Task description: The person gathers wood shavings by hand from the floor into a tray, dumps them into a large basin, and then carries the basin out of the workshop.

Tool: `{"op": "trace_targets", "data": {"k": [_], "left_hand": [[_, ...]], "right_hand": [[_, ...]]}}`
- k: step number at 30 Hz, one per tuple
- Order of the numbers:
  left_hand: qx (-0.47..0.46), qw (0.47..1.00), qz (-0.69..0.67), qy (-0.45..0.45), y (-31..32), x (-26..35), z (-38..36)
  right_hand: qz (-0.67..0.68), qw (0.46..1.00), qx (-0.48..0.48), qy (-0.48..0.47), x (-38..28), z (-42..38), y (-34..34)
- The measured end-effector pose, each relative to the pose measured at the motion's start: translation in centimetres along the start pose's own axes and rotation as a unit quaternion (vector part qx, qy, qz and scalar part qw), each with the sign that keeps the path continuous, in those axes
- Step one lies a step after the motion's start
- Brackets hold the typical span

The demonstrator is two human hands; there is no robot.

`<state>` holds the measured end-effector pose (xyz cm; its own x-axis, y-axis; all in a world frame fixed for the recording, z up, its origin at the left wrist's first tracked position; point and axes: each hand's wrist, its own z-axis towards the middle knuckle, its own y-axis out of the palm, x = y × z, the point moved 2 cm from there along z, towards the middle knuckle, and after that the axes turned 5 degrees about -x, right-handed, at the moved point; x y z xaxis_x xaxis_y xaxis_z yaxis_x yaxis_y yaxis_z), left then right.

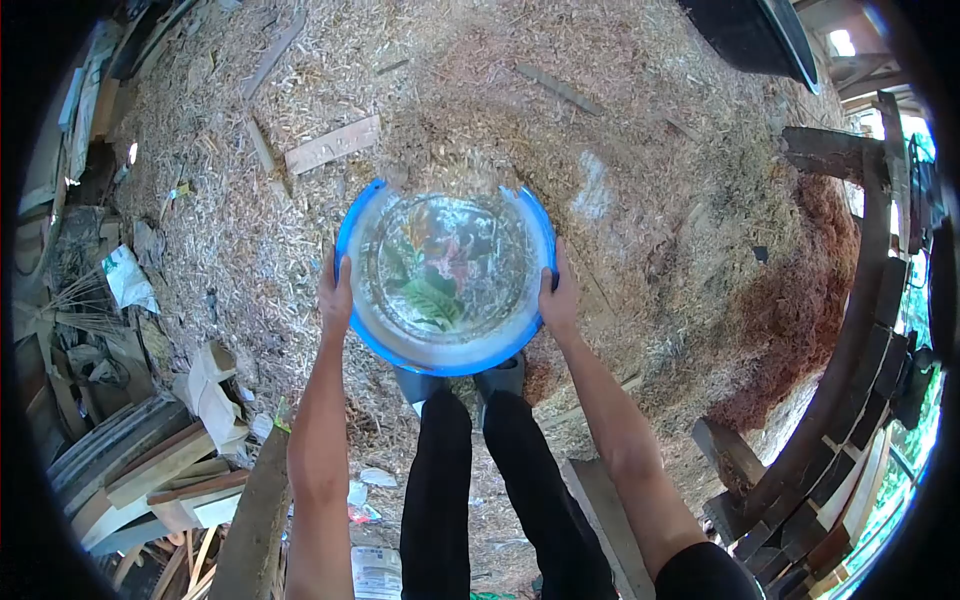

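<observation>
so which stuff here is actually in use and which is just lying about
In use:
left hand
right hand
round blue plastic basin with flower-patterned bottom
heap of pale sawdust

Lying about:
flat pale wooden plank
crumpled white plastic bag
stacked dark timber offcuts

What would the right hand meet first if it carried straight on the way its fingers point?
Probably the sawdust pile: the right hand grips the blue basin's rim, fingers pointing up the heap. Depth is unclear.
</observation>
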<state>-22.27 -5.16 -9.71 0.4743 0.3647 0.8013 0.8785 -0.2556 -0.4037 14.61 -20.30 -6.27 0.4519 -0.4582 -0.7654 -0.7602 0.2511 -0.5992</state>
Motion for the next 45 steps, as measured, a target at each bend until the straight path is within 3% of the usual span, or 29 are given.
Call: {"op": "trace_targets", "data": {"k": [2, 5, 7, 9, 11, 13, 16, 18, 23, 24, 26, 27, 28, 29, 31, 32, 33, 35, 36, 38, 39, 40, 42, 44, 45], "left_hand": [[0.002, 1.0, -0.017, 0.016, 0.2, 0.3, -0.1], [0.032, 0.996, 0.061, 0.064, -0.6, 0.3, 0.5], [0.061, 0.995, 0.038, 0.074, -0.2, 2.6, 1.6], [0.098, 0.97, 0.096, 0.199, -0.1, 4.5, 3.5], [0.091, 0.969, 0.109, 0.202, 1.1, 5.9, 5.3], [0.098, 0.964, 0.124, 0.213, 2.3, 6.6, 8.0], [0.226, 0.901, 0.235, 0.284, 3.6, 7.8, 11.6], [0.201, 0.889, 0.271, 0.308, 3.8, 7.7, 12.9], [0.083, 0.83, 0.389, 0.392, 2.7, 8.3, 16.5], [0.076, 0.846, 0.362, 0.385, 2.5, 8.6, 17.0], [0.053, 0.836, 0.382, 0.39, 2.4, 9.6, 17.4], [0.032, 0.827, 0.401, 0.393, 2.1, 10.4, 17.9], [0.014, 0.818, 0.428, 0.383, 2.1, 11.1, 18.3], [0.031, 0.814, 0.426, 0.395, 1.7, 11.8, 18.5], [0.024, 0.811, 0.422, 0.405, 1.8, 13.1, 19.1], [0.109, 0.798, 0.418, 0.42, 1.8, 12.8, 20.4], [0.115, 0.797, 0.415, 0.424, 1.2, 12.6, 21.5], [0.287, 0.745, 0.476, 0.368, -1.0, 14.3, 23.3], [0.31, 0.82, 0.397, 0.273, -2.2, 15.3, 23.7], [0.32, 0.814, 0.398, 0.276, -2.7, 16.0, 22.9], [0.33, 0.806, 0.4, 0.286, -2.6, 16.1, 22.4], [0.33, 0.804, 0.404, 0.285, -2.0, 15.9, 21.9], [0.108, 0.859, 0.331, 0.375, 1.1, 14.4, 21.2], [0.077, 0.853, 0.334, 0.393, 3.9, 12.0, 20.3], [0.059, 0.843, 0.335, 0.417, 4.8, 11.4, 20.6]], "right_hand": [[-0.094, 0.99, -0.037, 0.097, -0.3, -0.1, -0.5], [-0.113, 0.993, 0.019, 0.033, 0.9, 1.0, -0.1], [-0.113, 0.993, 0.03, 0.013, -0.8, 1.8, -0.7], [-0.112, 0.993, 0.039, -0.014, -1.7, 3.7, -0.4], [-0.125, 0.98, 0.122, -0.097, -1.4, 5.8, -0.1], [-0.085, 0.981, 0.153, -0.083, -2.5, 8.9, -0.2], [-0.057, 0.976, 0.199, -0.069, -0.3, 14.5, -0.1], [-0.068, 0.97, 0.223, -0.072, 1.6, 16.8, -1.0], [-0.145, 0.934, 0.206, -0.252, 0.5, 22.2, -1.1], [-0.144, 0.932, 0.212, -0.258, 0.4, 22.9, -1.0], [-0.166, 0.927, 0.132, -0.308, -1.1, 24.4, 0.0], [-0.163, 0.92, 0.143, -0.327, -2.3, 25.3, 0.2], [-0.145, 0.931, 0.063, -0.329, -3.4, 25.7, 0.7], [-0.129, 0.936, -0.017, -0.326, -4.0, 26.1, 1.2], [-0.159, 0.92, -0.031, -0.357, -5.3, 27.6, 2.1], [-0.185, 0.91, -0.061, -0.366, -5.4, 28.4, 2.5], [-0.188, 0.908, -0.056, -0.371, -4.9, 29.3, 2.6], [-0.258, 0.919, 0.043, -0.294, -5.2, 31.3, 1.8], [-0.26, 0.915, 0.044, -0.305, -6.2, 32.1, 0.9], [-0.424, 0.889, 0.169, -0.023, -5.4, 32.2, -0.9], [-0.424, 0.89, 0.163, -0.024, -4.6, 32.3, -1.7], [-0.384, 0.898, 0.213, -0.031, -3.8, 32.6, -3.0], [-0.343, 0.901, 0.265, -0.031, -2.9, 32.8, -4.4], [-0.315, 0.908, 0.221, -0.168, -2.9, 32.3, -5.1], [-0.317, 0.906, 0.225, -0.169, -2.1, 33.0, -4.7]]}}
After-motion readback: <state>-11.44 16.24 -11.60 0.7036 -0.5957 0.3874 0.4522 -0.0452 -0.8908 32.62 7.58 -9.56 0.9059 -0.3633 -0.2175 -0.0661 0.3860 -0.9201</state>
